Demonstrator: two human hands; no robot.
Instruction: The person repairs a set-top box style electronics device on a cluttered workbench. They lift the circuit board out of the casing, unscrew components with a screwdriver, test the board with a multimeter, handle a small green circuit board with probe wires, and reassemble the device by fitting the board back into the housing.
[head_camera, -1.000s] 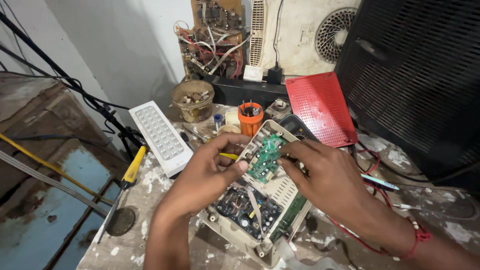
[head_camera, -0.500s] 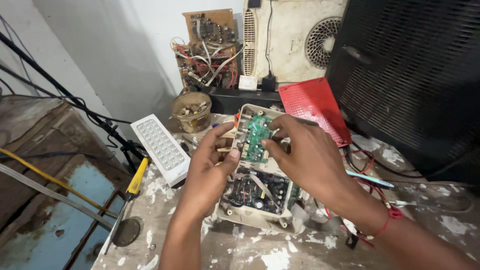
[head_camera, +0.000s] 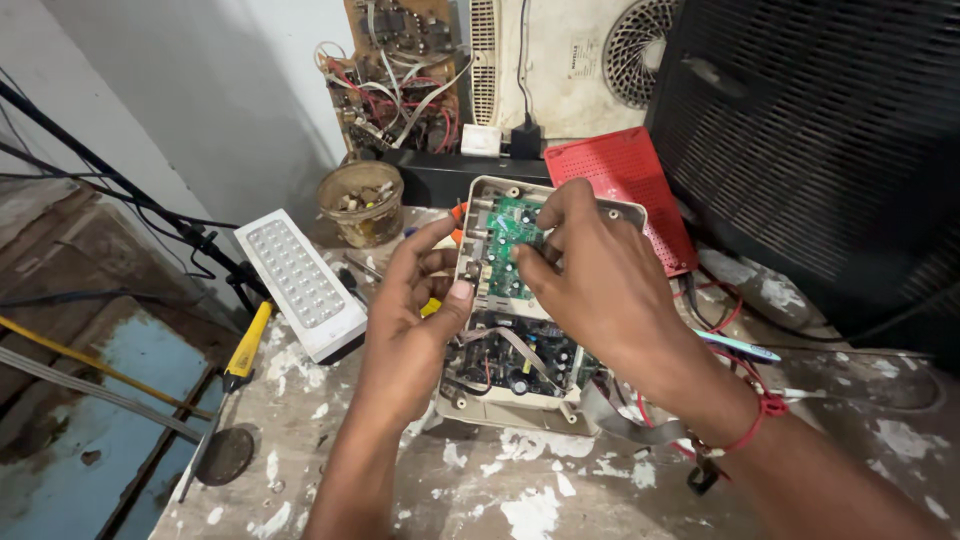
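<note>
Our left hand (head_camera: 410, 320) clamps the opened device casing (head_camera: 520, 400) at its side to steady it on the desk (head_camera: 520, 500); right hand (head_camera: 600, 290) fingertips pinch the green circuit board (head_camera: 505, 250).

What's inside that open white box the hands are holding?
Inside the open white box: a green circuit board above, dark parts and a grey ribbon cable below. The right hand covers some.

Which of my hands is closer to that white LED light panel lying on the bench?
Left. Your left hand sits just right of the white LED light panel, gripping the open device's left edge. Your right hand is farther away, across the green circuit board.
</note>
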